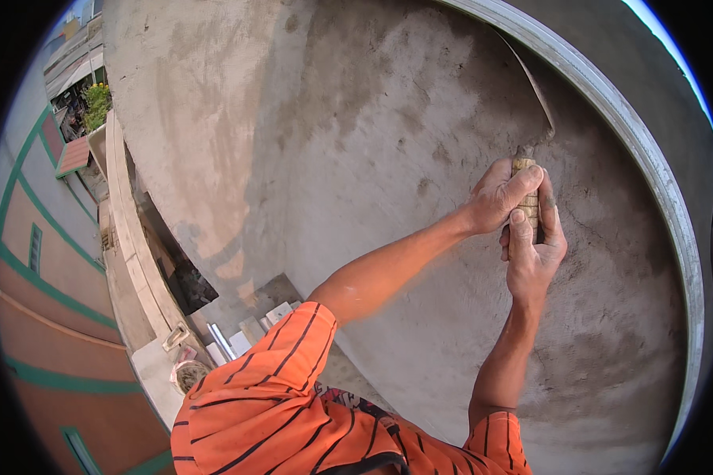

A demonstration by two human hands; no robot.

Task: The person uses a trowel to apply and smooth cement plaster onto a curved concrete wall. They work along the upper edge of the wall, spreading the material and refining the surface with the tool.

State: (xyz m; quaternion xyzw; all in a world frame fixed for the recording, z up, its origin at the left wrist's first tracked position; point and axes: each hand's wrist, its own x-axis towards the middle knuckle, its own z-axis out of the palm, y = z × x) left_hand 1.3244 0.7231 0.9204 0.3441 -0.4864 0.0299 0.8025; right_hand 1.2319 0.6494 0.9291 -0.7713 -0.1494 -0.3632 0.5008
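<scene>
Both my hands grip a trowel (528, 162) by its ridged, tan handle. My left hand (495, 196) wraps the upper part, close to the metal neck. Just below it, my right hand (537, 249) closes round the lower part with its thumb along the handle. The trowel's thin blade (535, 89) shows almost edge-on, up against the grey plastered wall (356, 182). Damp, darker patches and rough marks mottle the plaster around it. Whitish dust or plaster coats my fingers.
A long pale straight edge (646, 146) borders the plaster on the right. At lower left stand a bucket (188, 375) of grey-brown material and several pale blocks (253, 328). Past a ledge (131, 237) drops the view to a building (55, 301) with green bands.
</scene>
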